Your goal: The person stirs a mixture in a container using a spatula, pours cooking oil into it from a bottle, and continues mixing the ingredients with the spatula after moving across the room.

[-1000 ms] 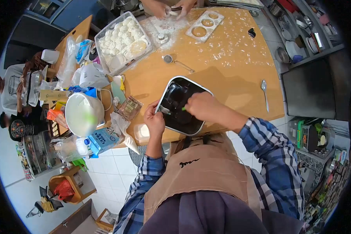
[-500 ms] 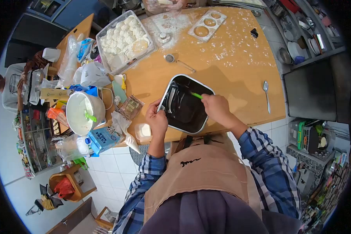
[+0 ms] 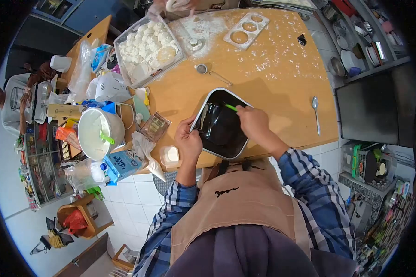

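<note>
A deep rectangular tray [image 3: 238,97] with a pale rim and a glossy black inside is tilted at the table's near edge. My left hand [image 3: 188,138] is closed around its left side, thumb over the rim. Above its right part, my right hand [image 3: 254,123] is closed on a green-handled utensil [image 3: 231,107], which points left into the tray. I cannot make out the utensil's far end against the dark inside. A small strainer [image 3: 201,69] lies on the table beyond the tray.
A box of floured dough balls [image 3: 148,46] stands back left, near a co-worker's hands [image 3: 182,5]. Left are a white bowl [image 3: 93,143], a milk carton [image 3: 122,165] and a piping bag [image 3: 156,168]. A spoon [image 3: 315,113] and a cutter board [image 3: 246,31] lie right.
My right hand and the green-handled utensil have shifted slightly up and left over the tray. The tray's tilt and reflections differ a little. The co-worker's hands have moved left, lifting a pale piece.
</note>
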{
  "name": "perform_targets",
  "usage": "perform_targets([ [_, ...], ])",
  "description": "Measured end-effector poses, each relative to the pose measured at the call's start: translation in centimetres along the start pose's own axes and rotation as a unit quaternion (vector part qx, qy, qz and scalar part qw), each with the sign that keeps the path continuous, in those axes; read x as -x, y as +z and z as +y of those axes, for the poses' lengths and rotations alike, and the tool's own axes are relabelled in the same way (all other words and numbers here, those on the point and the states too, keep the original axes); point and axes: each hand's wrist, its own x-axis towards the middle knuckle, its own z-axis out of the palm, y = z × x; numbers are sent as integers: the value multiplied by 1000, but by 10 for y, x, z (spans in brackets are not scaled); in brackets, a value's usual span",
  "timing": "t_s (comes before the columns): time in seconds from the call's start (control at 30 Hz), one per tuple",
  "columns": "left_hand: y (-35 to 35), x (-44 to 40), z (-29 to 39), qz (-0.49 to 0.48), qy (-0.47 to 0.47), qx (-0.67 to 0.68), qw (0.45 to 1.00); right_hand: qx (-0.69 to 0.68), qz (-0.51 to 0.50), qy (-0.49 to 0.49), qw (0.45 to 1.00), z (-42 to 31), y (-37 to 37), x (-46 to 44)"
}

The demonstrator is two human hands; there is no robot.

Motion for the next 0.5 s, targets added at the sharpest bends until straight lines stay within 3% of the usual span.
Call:
perform_targets([
  [0.07,-1,-1,-4,-1,6,0,1000,-6,-18,-17,1000,-7,16,8],
  [0.1,-2,-3,-6,2,11,2,1000,-11,-91,-59,994,-13,7,11],
  [0.2,-2,-3,-3,1,17,-20,1000,-5,-111,-104,988,-5,-9,18],
  [0.33,2,-1,15,-5,-3,-35,999,23,-34,41,998,-4,-29,-1],
  [0.5,1,-2,1,-5,10,-5,1000,14,-135,-111,985,-9,-8,20],
])
